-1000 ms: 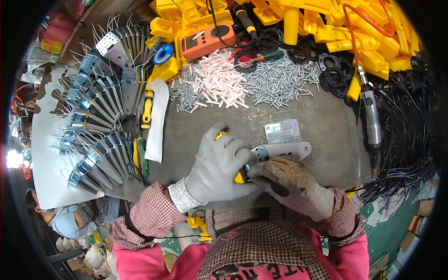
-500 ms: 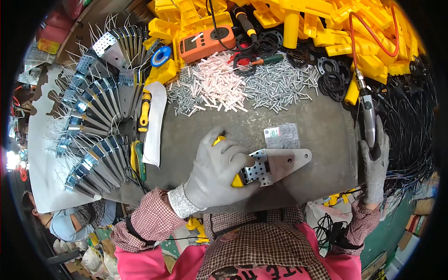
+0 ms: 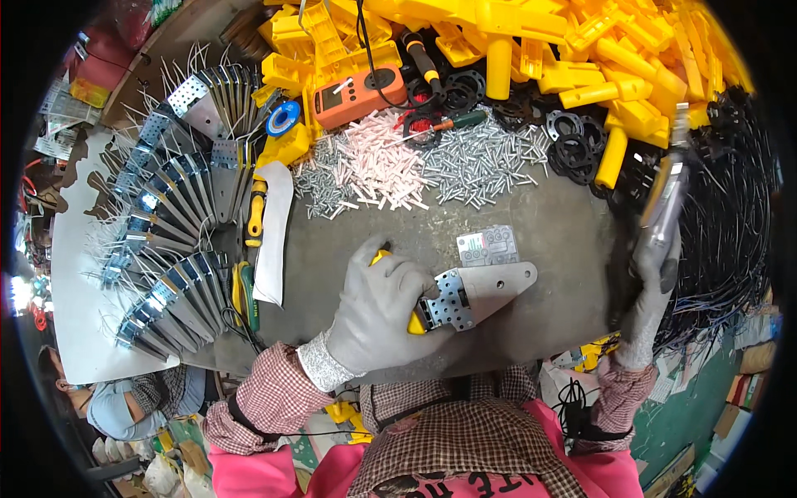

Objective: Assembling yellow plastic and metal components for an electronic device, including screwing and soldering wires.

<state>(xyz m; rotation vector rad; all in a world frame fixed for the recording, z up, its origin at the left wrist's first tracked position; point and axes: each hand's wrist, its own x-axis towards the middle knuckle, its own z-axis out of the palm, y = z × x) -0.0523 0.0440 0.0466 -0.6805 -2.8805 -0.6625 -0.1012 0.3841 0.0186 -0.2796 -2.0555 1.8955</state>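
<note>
My left hand (image 3: 378,309), in a grey glove, is closed over a yellow plastic part (image 3: 417,322) at the middle of the table's front. From under its fingers a perforated metal bracket (image 3: 451,300) with a tapered grey plate (image 3: 502,285) points right. Just behind the plate lies a small grey block (image 3: 490,246). At the table's right edge my right hand (image 3: 652,274), also gloved, is wrapped round a silvery air screwdriver (image 3: 666,195), tilted with its hose end up and somewhat blurred. The tool is apart from the bracket.
Grey screws (image 3: 473,170) and pink sleeves (image 3: 386,158) lie in heaps behind, near an orange multimeter (image 3: 359,95). Yellow housings (image 3: 598,50) pile up at the back. Finished-looking bracket assemblies (image 3: 178,191) fan out at left; black cables (image 3: 722,224) hang at right.
My right hand has tilted the air screwdriver and shifted it slightly left and upward. My left hand stays closed on the yellow part, while the whole view has shifted a little.
</note>
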